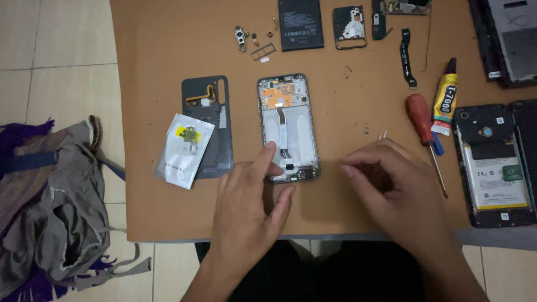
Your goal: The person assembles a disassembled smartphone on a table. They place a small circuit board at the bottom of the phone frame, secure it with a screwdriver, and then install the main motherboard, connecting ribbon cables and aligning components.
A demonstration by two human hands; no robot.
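A brown table [168, 45] fills most of the view, and a heap of grey and purple cloth [61, 196] lies on the tiled floor off its left edge. Near the table's middle lies an opened phone frame [288, 126], back side up, with orange parts at its top and a flat cable running down its centre.

The left hand [246, 215] rests at the lower end of the phone frame, its index finger stretched onto the frame's bottom section, the other fingers loosely spread and gripping nothing. The right hand [391, 190] sits just right of the frame, fingers curled inward; two thin metal tips [383, 135] stick up behind it, probably tweezers it is pinching, though the grip itself is hidden.

Left of the frame lies a dark back cover [215, 112], with a small clear parts bag [184, 148] overlapping its lower left. Above the frame is a black battery [301, 25]. Right of the frame are a red-handled screwdriver [420, 120], a yellow glue tube [446, 100] and, farther out, a second opened phone [495, 168].
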